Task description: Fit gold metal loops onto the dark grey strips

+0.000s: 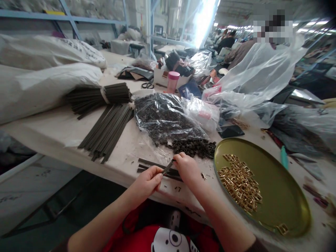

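Observation:
Between my two hands, close to the table's front edge, is a dark narrow strap (168, 167). My left hand (150, 180) pinches its near end, and my right hand (186, 168) has its fingers closed at the far end. Whether a small loop or buckle sits under the right fingertips I cannot make out. Several loose dark straps (147, 166) lie on the table just behind my hands. Past my right hand is a heap of small black loops (194, 147), spilling from a clear plastic bag (168, 115). A single metal buckle (203, 176) lies beside my right wrist.
On the right stands a round gold tray (283, 196) holding many gold buckles (241, 185). A fanned pile of straps (106, 131) and a tied bundle (102, 96) lie left. Scissors (147, 84), a pink-lidded jar (173, 82) and plastic bags (252, 77) are behind. Other people sit farther back.

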Demonstrator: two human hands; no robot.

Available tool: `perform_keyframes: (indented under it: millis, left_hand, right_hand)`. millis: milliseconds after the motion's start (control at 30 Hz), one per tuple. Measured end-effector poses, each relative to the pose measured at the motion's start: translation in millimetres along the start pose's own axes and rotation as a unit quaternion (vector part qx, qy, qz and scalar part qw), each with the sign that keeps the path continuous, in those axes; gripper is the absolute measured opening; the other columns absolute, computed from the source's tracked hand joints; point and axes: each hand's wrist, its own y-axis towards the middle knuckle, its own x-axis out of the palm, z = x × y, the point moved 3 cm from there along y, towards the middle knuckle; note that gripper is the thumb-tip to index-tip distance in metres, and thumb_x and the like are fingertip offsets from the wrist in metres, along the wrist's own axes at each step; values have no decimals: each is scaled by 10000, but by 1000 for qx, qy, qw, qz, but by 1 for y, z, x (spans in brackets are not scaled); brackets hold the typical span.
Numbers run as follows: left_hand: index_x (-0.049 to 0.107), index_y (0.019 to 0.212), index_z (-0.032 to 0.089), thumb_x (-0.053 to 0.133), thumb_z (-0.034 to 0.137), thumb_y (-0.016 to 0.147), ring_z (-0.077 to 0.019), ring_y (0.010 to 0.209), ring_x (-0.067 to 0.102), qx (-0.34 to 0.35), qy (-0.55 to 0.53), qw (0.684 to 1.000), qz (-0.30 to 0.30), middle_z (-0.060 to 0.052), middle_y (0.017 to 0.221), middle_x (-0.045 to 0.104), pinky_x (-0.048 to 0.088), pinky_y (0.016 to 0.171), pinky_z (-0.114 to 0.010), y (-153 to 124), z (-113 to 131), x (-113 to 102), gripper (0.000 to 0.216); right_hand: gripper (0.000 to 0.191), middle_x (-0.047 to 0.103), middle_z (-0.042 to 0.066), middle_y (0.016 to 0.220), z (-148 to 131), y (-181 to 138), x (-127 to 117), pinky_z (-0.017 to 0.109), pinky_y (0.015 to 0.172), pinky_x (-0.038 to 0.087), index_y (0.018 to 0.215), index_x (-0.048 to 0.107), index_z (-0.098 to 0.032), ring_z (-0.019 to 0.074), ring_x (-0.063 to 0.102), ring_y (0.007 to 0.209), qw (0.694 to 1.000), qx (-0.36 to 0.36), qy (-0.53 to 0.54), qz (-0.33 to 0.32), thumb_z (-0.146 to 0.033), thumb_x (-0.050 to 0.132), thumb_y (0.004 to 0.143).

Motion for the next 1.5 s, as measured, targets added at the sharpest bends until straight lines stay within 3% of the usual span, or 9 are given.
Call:
perform_keyframes:
  millis: [367,733,800,933,1000,1100,1233,1300,1500]
  left_hand:
    - [491,856,151,448,364,793,-51,391,263,-9,-41,999,5,87,490,376,188,379,-164,-6,-6,-2,226]
    - [501,866,136,474,402,802,-49,400,246,49,-57,996,37,99,463,324,189,392,-165,-16,2,1,275]
    - [515,862,134,478,401,810,-51,414,261,73,-45,996,37,95,474,324,204,406,-171,-17,5,4,274]
    - [534,832,137,481,374,812,-62,448,304,88,1,995,35,80,509,352,244,435,-183,-17,9,13,243]
    - [540,830,139,469,372,813,-71,468,320,80,28,996,36,73,529,369,256,446,-188,-18,9,16,244]
    - [551,827,148,446,364,821,-82,491,340,70,73,995,20,67,550,388,266,466,-196,-20,9,16,241]
    - [570,753,152,453,327,805,-109,592,422,76,144,987,-1,42,613,471,315,552,-207,-21,9,15,217]
    - [571,749,152,449,326,802,-119,626,445,71,155,985,-7,33,642,501,330,579,-212,-20,10,17,219]
    - [577,791,146,450,347,804,-113,617,436,62,132,989,-29,33,648,504,322,559,-207,-15,14,26,237]
  right_hand:
    - [146,605,92,829,-13,-2,11,301,655,322,844,557,-167,205,552,770,999,-27,18,7,-85,438,828]
    - [129,543,0,641,-6,-10,-6,236,550,375,720,492,-175,128,514,596,951,25,309,0,-231,459,830]
    - [206,524,-20,606,-6,-23,-11,221,517,384,730,485,-175,103,486,533,885,40,463,-34,-346,450,840]
    - [295,533,-30,646,-9,-46,-10,202,535,390,735,524,-174,69,466,534,571,129,806,-85,-409,686,662]
    - [296,542,-32,649,-9,-51,-7,196,546,388,738,542,-175,66,471,549,512,154,841,-84,-372,732,623]
    - [275,529,-39,629,-6,-56,-3,202,558,379,697,531,-176,73,463,561,534,143,830,-74,-378,711,647]
    - [245,487,-51,587,0,-62,-5,216,557,351,660,520,-173,86,423,562,679,108,726,-21,-357,681,680]
    - [226,493,-49,594,3,-66,-7,226,564,354,672,520,-175,96,435,574,724,105,682,-6,-340,673,687]
    - [259,510,-60,623,8,-71,-8,233,594,377,845,558,-195,93,469,572,649,133,749,11,-329,684,663]
